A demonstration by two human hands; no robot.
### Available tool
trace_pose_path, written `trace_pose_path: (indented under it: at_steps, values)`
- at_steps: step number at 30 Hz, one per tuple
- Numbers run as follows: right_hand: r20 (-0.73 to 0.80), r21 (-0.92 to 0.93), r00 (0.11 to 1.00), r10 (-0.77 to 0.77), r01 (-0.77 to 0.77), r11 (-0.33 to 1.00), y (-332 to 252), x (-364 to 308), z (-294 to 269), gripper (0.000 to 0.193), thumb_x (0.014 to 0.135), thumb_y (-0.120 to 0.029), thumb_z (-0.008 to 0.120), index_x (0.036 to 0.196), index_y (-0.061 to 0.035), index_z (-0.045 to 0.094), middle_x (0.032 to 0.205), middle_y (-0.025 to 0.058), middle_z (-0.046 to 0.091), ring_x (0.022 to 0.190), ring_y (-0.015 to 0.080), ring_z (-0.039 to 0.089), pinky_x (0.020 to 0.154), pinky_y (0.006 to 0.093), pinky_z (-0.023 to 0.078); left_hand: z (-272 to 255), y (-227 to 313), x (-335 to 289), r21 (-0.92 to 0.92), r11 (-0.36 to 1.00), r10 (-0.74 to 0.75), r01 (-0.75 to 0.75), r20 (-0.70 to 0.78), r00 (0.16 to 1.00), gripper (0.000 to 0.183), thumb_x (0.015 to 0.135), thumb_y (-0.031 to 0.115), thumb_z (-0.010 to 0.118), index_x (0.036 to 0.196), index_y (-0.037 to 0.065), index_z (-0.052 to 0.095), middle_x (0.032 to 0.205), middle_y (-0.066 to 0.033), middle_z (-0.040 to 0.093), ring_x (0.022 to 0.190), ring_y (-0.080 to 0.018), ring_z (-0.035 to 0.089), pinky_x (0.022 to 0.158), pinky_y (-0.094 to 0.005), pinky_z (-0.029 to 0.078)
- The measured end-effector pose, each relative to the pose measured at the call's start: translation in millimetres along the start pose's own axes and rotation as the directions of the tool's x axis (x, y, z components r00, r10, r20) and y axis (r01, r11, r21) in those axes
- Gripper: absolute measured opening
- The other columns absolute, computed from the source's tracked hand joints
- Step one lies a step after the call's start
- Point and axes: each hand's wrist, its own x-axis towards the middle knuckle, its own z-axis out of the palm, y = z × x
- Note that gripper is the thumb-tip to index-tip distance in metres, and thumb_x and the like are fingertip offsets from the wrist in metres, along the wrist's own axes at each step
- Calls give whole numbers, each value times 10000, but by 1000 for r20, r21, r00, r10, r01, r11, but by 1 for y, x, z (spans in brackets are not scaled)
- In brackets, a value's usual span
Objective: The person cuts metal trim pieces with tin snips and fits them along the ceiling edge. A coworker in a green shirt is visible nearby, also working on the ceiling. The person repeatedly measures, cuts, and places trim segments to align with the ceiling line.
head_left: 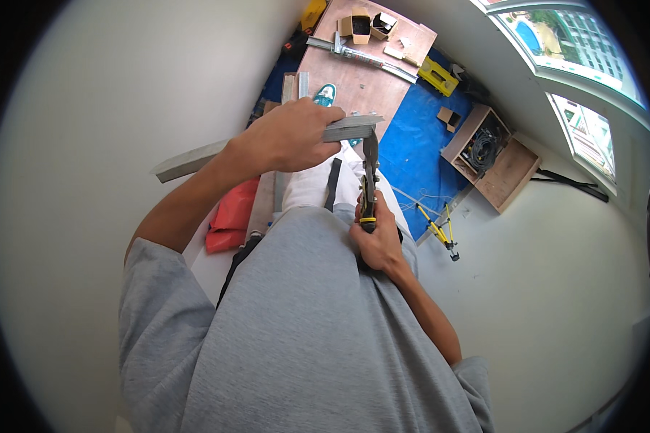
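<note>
My left hand [289, 137] is closed around a long grey metal channel [191, 160], which lies crosswise in front of my body. One end of the channel sticks out to the left past my forearm. Its other end reaches the jaws of the tin snips [369, 173], held upright in my right hand [379, 234]. The fingers of that hand wrap round the handles, which are black and yellow. The jaws touch the channel's right end; whether they have cut into it I cannot tell.
Ahead, a reddish wooden board [339, 83] bears small cardboard boxes [356, 27] and a long metal bar [393, 70]. On the blue tarp [404, 148] stand a yellow case [438, 76] and an open wooden box [464, 133] with cables. A yellow-black tripod [438, 231] lies right; a red bag [231, 216] left.
</note>
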Motion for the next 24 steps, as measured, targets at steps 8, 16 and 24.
trace_pose_path:
  at_steps: [8,16,24]
  values:
    - [-18,-13,1000,7,-7,1000,0,4,-6,357,780,-116,655,1075,14,501,827,143,586,758,251,578,744,390,490,-3,-2,12,3,1000,-13,13,34,999,364,869,159,624,1187,-11,676,890,-276,714,804,-451,689,816,-486,570]
    - [20,85,999,40,-42,995,8,8,1,355,761,-105,665,1061,7,513,829,107,575,775,205,551,742,362,476,0,-15,18,21,1000,19,-20,60,998,357,869,150,628,1188,3,688,874,-271,709,785,-453,672,804,-479,564]
    - [23,115,997,73,-75,991,14,11,11,346,753,-99,671,1044,11,519,818,89,532,753,190,517,718,347,464,12,-32,22,17,999,26,-27,53,998,364,848,150,621,1159,-20,705,872,-284,710,777,-448,679,819,-469,569]
